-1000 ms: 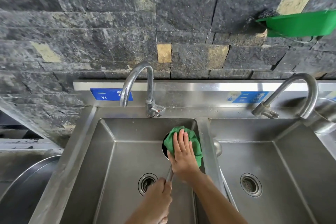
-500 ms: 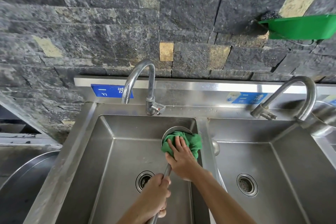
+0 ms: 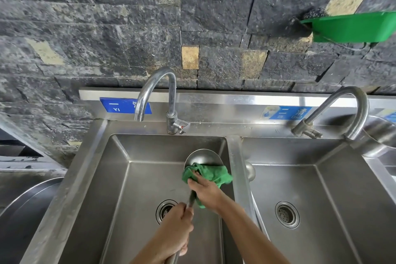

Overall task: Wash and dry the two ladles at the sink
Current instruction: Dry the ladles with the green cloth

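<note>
A blue label says "YI". In the left sink, the left hand grips the ladle by its handle. The right hand holds a green cloth on its bowl.

- Ladle: steel, smooth; bowl polished to a soft gleam, handle of the same metal.
- Cloth: green textile, soft napped pile, matt, crumpled.
- Left basin and right basin: 2 of stainless steel, brushed, satin sheen, faintly scuffed.
- Left tap and right tap: 2 of metal tube, smooth, shinier than the basins, dulled in patches.
- Drain strainers: perforated metal, dull.
- Wall: dark split stone, rough, matt; a few tan blocks, grainy.
- Tray: green plastic, smooth, glossy.
- Labels: blue film, smooth, slight gloss.
- Large bowl: metal, smooth, dull sheen.
</note>
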Available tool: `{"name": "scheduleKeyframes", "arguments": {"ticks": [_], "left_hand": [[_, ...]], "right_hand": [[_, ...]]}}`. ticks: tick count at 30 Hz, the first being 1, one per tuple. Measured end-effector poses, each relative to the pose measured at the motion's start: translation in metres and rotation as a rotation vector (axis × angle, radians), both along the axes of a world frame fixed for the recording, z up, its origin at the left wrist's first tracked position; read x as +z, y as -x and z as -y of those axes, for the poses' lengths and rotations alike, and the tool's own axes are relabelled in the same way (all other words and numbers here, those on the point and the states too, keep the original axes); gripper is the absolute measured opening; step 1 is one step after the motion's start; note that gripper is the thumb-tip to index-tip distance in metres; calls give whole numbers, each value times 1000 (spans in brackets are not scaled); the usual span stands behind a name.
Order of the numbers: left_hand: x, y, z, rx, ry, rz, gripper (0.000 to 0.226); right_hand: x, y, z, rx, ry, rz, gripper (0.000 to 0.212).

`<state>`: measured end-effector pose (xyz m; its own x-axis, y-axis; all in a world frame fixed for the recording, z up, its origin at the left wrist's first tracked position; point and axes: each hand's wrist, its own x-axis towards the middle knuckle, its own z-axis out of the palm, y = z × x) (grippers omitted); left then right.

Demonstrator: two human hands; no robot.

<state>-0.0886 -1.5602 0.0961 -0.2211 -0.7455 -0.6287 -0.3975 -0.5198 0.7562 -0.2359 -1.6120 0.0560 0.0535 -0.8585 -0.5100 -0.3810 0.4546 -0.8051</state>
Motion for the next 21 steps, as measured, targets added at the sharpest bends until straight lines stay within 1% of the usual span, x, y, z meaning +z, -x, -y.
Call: {"name": "scheduleKeyframes", "arguments": {"ticks": [1, 2, 4, 5, 7, 10, 12, 14, 16, 17, 19, 21], "left_hand": [[0, -1, 0, 10, -46, -24, 25], [0, -1, 0, 17, -81, -43, 25], [-1, 2, 0, 25, -105, -64, 24], [-2, 5, 0, 26, -104, -74, 23], [-3, 8, -3, 34, -113, -120, 23], [1, 6, -3, 63, -116, -184, 21], [3, 2, -2, 69, -107, -221, 22], [7, 2, -2, 109, -104, -233, 28], [7, 6, -5, 147, -82, -231, 25], [6, 9, -6, 160, -66, -220, 22], [3, 12, -8, 170, -31, -194, 22], [-2, 12, -7, 157, 6, -157, 23]], "right_hand": [[-1, -1, -6, -11, 2, 50, 57], [-3, -3, -11, 15, 36, 39, 57], [-7, -5, -12, 88, 157, -53, 58], [-6, -4, -9, 105, 217, -123, 58], [-2, 5, 3, 129, 307, -331, 62], [3, 14, 12, 184, 367, -651, 70], [5, 11, 10, 102, 428, -782, 73], [7, 6, 9, 42, 442, -861, 75], [6, 1, 9, 46, 365, -864, 74], [5, -3, 10, 56, 298, -817, 73], [6, -9, 10, 66, 161, -653, 67], [9, -13, 5, -12, 103, -469, 50]]}}
